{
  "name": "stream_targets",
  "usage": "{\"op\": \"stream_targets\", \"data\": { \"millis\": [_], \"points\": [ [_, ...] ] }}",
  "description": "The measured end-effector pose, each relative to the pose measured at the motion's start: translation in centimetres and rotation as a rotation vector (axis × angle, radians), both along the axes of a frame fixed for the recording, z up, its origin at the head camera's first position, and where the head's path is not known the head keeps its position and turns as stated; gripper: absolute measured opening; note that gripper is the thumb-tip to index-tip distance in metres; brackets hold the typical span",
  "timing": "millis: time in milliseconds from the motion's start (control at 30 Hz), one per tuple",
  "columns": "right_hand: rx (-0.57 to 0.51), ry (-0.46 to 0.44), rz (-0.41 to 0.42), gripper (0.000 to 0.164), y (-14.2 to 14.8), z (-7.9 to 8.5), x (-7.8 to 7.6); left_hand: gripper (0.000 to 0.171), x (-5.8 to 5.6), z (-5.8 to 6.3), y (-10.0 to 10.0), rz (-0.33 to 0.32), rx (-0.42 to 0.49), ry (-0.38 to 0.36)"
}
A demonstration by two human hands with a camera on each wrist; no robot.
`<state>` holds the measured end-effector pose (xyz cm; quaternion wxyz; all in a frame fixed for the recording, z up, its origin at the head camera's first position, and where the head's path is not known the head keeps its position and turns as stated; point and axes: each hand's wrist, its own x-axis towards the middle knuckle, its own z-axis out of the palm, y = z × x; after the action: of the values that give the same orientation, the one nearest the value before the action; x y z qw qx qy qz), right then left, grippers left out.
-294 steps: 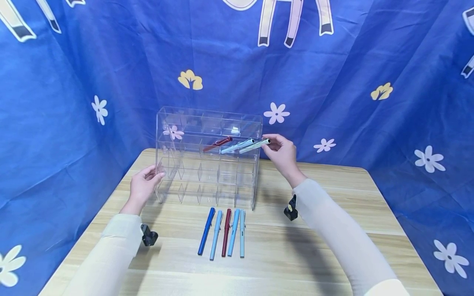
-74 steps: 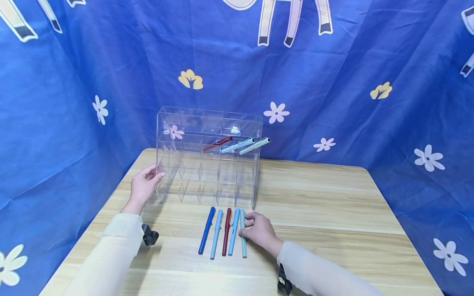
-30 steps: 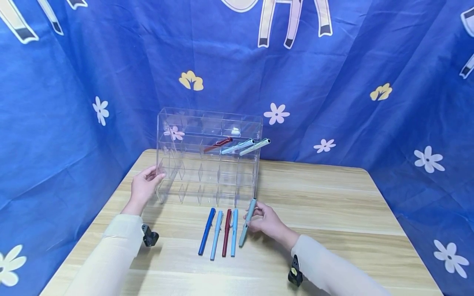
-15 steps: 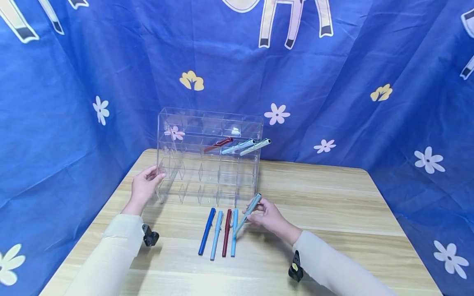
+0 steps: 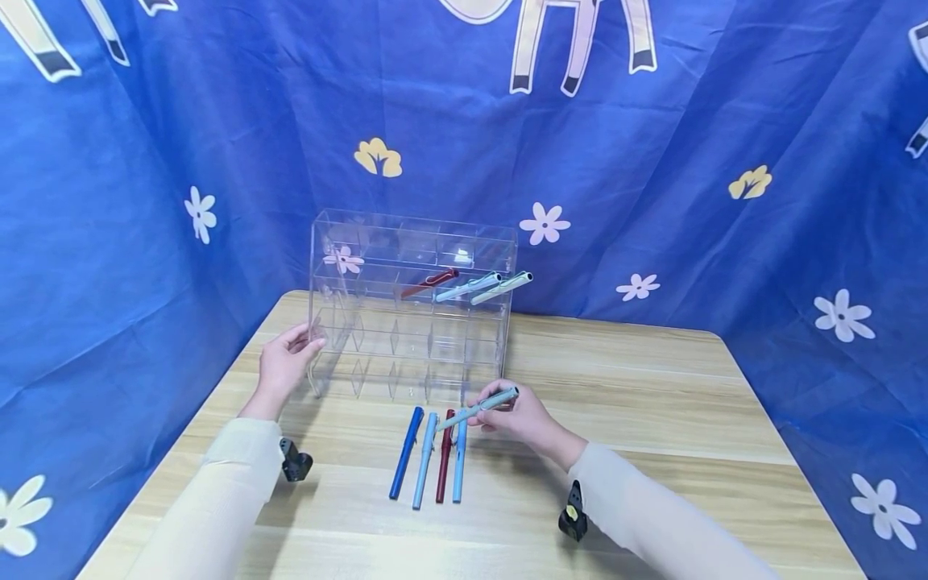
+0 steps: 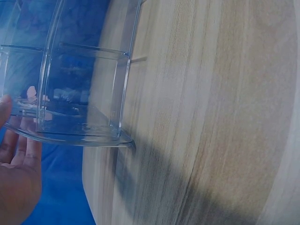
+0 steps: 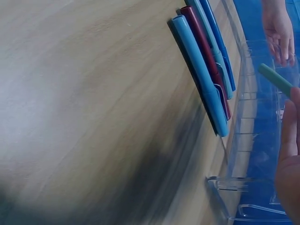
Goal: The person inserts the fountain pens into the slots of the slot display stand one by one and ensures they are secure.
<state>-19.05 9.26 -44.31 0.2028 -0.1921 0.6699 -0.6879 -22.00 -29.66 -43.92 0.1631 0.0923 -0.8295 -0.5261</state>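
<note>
My left hand [image 5: 281,366] grips the left side edge of a clear plastic pen rack [image 5: 409,219], thumb on one side and fingers on the other; the left wrist view shows the fingers [image 6: 33,152] at the panel's rim. My right hand [image 5: 528,420] pinches a grey-green pen [image 5: 500,398], raised and slanting with its cap end up to the right, in front of the rack's lower right. Beneath it on the table lie a dark blue pen [image 5: 406,453], a light blue pen [image 5: 425,465], a dark red pen [image 5: 444,467] and a second light blue pen [image 5: 460,463].
In one upper row of the rack rest a dark red pen [image 5: 432,282], a pale blue pen [image 5: 470,287] and a pale green pen [image 5: 503,287], cap ends sticking out. A blue patterned curtain [image 5: 449,137] hangs behind the wooden table [image 5: 638,387].
My right hand has let go of the pale green pen in the rack, then picked up the grey-green pen from the table's row and tilted it toward level. The left hand stays put.
</note>
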Motion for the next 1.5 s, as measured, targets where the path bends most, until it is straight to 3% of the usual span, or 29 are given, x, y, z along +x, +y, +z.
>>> {"op": "stream_targets", "data": {
  "millis": [333, 733, 1000, 1267, 1500],
  "points": [
    [-0.025, -0.014, 0.012, 0.028, -0.7, 1.1, -0.2, 0.048, -0.1, -0.2, -0.1, 0.001, 0.003, 0.003],
    [-0.011, 0.137, -0.004, 0.034, -1.6, 1.9, -1.0, 0.047, 0.0, -0.1, 0.0, 0.008, -0.001, 0.010],
    [-0.052, 0.150, -0.066, 0.032, -2.5, 2.8, -1.5, 0.046, 0.0, -0.1, 0.1, 0.012, -0.011, 0.011],
    [-0.069, 0.249, -0.171, 0.027, -3.7, 3.5, -2.1, 0.047, -0.1, -0.3, -0.1, 0.013, 0.002, 0.025],
    [-0.084, 0.264, -0.264, 0.029, -4.9, 4.3, -2.6, 0.048, -0.3, -0.5, -0.1, 0.007, 0.008, 0.014]
  ]
}}
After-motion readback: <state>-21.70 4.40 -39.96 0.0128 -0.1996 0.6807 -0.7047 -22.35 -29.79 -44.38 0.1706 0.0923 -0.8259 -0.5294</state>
